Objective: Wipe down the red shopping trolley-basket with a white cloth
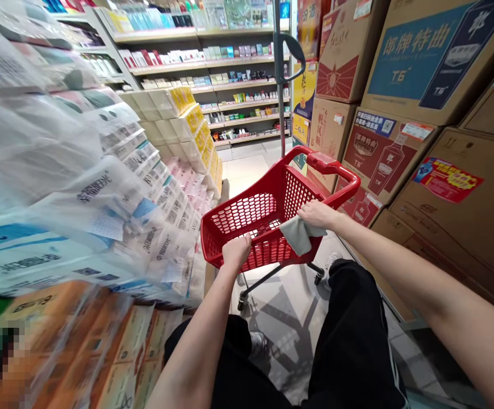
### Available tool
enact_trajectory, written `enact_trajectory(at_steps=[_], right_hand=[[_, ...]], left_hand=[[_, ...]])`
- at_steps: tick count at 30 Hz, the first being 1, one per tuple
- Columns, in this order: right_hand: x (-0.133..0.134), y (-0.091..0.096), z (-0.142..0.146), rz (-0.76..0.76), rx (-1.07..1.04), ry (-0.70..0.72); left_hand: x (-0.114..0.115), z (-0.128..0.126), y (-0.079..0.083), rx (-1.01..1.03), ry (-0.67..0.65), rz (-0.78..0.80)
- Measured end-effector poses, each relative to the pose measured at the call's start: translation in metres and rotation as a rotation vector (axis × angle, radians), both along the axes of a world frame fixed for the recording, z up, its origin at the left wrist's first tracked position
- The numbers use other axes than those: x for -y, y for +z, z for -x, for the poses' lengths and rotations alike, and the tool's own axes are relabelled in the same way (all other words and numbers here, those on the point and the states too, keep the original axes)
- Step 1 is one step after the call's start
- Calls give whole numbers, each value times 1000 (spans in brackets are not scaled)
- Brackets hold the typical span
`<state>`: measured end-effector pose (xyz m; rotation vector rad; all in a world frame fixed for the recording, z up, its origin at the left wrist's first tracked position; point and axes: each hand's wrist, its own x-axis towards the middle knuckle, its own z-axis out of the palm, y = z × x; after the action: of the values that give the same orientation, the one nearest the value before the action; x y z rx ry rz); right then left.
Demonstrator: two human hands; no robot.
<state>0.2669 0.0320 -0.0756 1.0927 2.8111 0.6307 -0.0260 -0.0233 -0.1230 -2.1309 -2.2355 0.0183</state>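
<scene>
A red plastic shopping cart (247,213) with perforated basket walls stands just in front of my legs, turned sideways to me. My left hand (237,251) is closed around the near rim of its basket, toward the left end. Farther right along that rim, my right hand (315,215) is closed over a light grey cloth (300,236), which hangs down the outside of the basket. Whether its fingers also grip the rim beneath the cloth is hidden. The cart's red handle (327,162) rises at the right, beyond my right hand.
Plastic-wrapped tissue packs (102,193) are piled high on the left, close to the basket's end. Stacked cardboard cartons (394,153) line the right side. Shelves (213,65) of small boxes and bottles stand at the back. A grey pole (281,113) rises behind the cart.
</scene>
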Motion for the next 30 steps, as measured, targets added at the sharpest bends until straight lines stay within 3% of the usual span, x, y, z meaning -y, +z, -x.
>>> enact_trajectory(at_steps=[6,9,13,20,23,26,30], right_hand=[[14,-36,77,36,-144,1],[19,-48,90,1,-237,-34],[14,-45,60,-91,-297,-88],[-5,-15,-40,-296,-371,-134],[-5,-20,-66,-355,-493,-158],[1,-39,-70,-397,-637,-254],[9,-66,-35,-336,-690,-347]], left_hand=[[0,-11,-5,14,-14,2],[-3,-12,-6,16,-21,-11],[-10,-10,-7,27,15,13],[-23,-9,-10,49,48,1],[-24,-8,-10,67,49,-5],[-23,-6,-9,62,38,-7],[-19,-3,-6,48,-14,11]])
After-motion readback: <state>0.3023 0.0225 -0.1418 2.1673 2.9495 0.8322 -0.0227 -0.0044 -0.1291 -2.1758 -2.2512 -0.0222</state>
